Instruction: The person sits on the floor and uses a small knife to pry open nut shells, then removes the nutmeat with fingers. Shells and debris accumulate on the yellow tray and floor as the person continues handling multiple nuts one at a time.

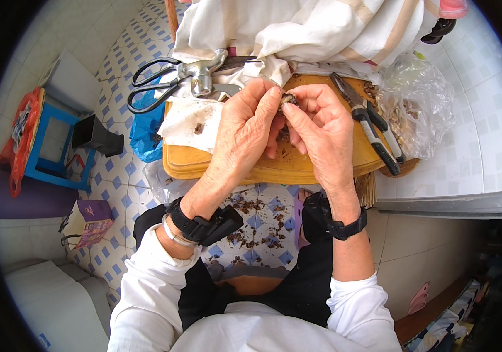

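Both hands meet over a yellow-brown wooden table (pixel 251 172). Between the thumb and fingers of my right hand (pixel 323 121) is a small dark brown, crusty piece (pixel 289 100) with a pale patch. My left hand (pixel 249 112) closes on the same piece from the other side, its thumb and forefinger pinched together; their tips partly hide it. Dark crumbs lie on the wood beneath. Left of my left hand, a white paper sheet (pixel 189 125) bears a brown fragment (pixel 198 128). Beyond it lie black-handled scissors (pixel 156 83) beside a shiny metal tool head (pixel 200 72).
Long-jawed pliers (pixel 365 121) and a clear plastic bag (pixel 422 114) with tan pieces lie at right. A white cloth (pixel 304 31) covers the far side. A blue plastic bag (pixel 145 132) hangs at left. Brown scraps (pixel 255 220) litter the tiled floor near a purple slipper (pixel 298 220).
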